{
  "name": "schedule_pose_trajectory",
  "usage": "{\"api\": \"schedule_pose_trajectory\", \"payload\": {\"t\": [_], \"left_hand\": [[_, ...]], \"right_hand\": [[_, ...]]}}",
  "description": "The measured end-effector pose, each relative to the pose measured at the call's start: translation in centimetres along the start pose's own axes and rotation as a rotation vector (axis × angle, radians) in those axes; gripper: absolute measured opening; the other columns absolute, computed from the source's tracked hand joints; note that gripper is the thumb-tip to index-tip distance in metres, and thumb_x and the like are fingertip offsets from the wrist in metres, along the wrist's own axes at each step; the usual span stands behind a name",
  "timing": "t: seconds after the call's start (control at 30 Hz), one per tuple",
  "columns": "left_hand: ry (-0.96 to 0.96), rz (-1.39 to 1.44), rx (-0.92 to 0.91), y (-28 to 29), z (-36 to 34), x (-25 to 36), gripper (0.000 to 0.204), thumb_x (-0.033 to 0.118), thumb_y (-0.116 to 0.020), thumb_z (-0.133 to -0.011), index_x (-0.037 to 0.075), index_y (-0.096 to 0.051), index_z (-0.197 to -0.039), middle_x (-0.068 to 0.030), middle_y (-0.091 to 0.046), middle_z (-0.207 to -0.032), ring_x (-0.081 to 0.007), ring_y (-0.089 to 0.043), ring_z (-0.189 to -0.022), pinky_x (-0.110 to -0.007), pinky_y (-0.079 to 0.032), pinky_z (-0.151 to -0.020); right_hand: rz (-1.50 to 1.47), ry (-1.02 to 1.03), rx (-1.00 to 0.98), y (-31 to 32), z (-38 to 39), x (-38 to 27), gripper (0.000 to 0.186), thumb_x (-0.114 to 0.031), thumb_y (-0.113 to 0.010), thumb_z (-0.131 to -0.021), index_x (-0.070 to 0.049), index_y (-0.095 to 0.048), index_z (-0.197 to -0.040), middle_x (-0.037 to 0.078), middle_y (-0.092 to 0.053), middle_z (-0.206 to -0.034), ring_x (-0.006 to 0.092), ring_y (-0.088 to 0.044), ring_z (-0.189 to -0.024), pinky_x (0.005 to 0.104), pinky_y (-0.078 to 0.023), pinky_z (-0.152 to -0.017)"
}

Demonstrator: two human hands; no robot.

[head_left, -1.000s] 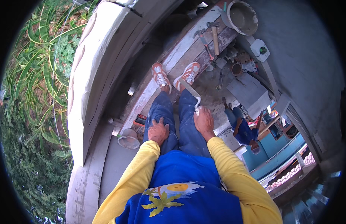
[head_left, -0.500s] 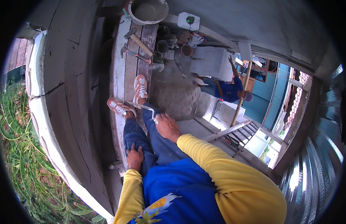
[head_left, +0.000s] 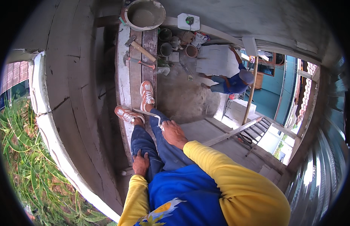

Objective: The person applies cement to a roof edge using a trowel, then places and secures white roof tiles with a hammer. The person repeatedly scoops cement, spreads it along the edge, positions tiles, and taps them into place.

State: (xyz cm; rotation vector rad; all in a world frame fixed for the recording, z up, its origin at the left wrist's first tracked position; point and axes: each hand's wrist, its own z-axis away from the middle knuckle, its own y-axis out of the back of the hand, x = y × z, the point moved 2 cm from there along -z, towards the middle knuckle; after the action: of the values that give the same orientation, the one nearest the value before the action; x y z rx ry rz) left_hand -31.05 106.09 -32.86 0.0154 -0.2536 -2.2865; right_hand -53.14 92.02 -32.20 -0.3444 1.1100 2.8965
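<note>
Trowel [head_left: 145, 112] in the right hand [head_left: 174, 134] hangs in front of the person's right shin, its blade reaching left across the lower legs, close to the orange-and-white shoes [head_left: 147, 97]; whether it touches them I cannot tell. The main risk, as I judge it, is its thin blade so near the ankles: a twist of the wrist or a sudden step could scrape a shin or snag a trouser leg. The right fingers are wrapped around the handle, so a slackened grip could drop the tool onto a foot or over the planks' right edge. Footing is another worry, since the worn planks [head_left: 135, 77] make a narrow strip and the dusty floor [head_left: 182, 96] on the right appears to lie lower; a sideways shift could put a foot off the edge. Farther along, a wooden-handled hammer [head_left: 145, 52] and a claw hammer [head_left: 141, 62] with an orange handle lie across the boards, where a careless stride could trip on them or kick one off. The left hand [head_left: 141, 164] rests on the left thigh, fingers relaxed and slightly apart, gripping nothing. As for the tool's looks, its blade is slim, pale and dull, seen almost edge-on, joined by a whitish, crooked neck to a handle mostly hidden in the palm.
</note>
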Motion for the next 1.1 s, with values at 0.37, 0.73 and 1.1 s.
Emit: {"api": "schedule_pose_trajectory", "payload": {"t": [0.37, 0.73, 1.1], "left_hand": [[0.008, 0.017, 0.001, 0.5, 0.4, 0.6, 0.069, 0.054, -0.06, -0.104, 0.019, -0.051, -0.162, -0.0299, -0.052, -0.158, -0.0504, -0.058, -0.138, -0.055, -0.048, -0.116], [-0.019, 0.016, 0.004, 0.2, 0.0, 0.3, 0.068, 0.052, -0.059, -0.104, 0.016, -0.051, -0.162, -0.0313, -0.053, -0.156, -0.051, -0.059, -0.137, -0.054, -0.048, -0.115], [-0.033, 0.009, 0.006, 0.6, 0.1, 0.5, 0.068, 0.053, -0.058, -0.105, 0.016, -0.051, -0.161, -0.0315, -0.053, -0.156, -0.0511, -0.059, -0.137, -0.054, -0.049, -0.114]], "right_hand": [[-0.038, -0.021, -0.007, 1.1, -0.1, -0.3, 0.044, -0.024, -0.07, -0.096, 0.001, -0.059, -0.131, 0.022, -0.067, -0.128, 0.0422, -0.061, -0.126, 0.0508, -0.052, -0.107], [-0.041, 0.0, 0.036, 0.9, -0.3, 0.0, 0.039, -0.021, -0.071, -0.095, 0.0, -0.06, -0.126, 0.022, -0.068, -0.121, 0.0411, -0.063, -0.121, 0.0506, -0.054, -0.103], [-0.024, -0.015, 0.027, 1.0, -0.4, -0.1, 0.042, -0.022, -0.071, -0.096, 0.0, -0.06, -0.13, 0.022, -0.068, -0.125, 0.0412, -0.063, -0.124, 0.0504, -0.053, -0.105]]}}
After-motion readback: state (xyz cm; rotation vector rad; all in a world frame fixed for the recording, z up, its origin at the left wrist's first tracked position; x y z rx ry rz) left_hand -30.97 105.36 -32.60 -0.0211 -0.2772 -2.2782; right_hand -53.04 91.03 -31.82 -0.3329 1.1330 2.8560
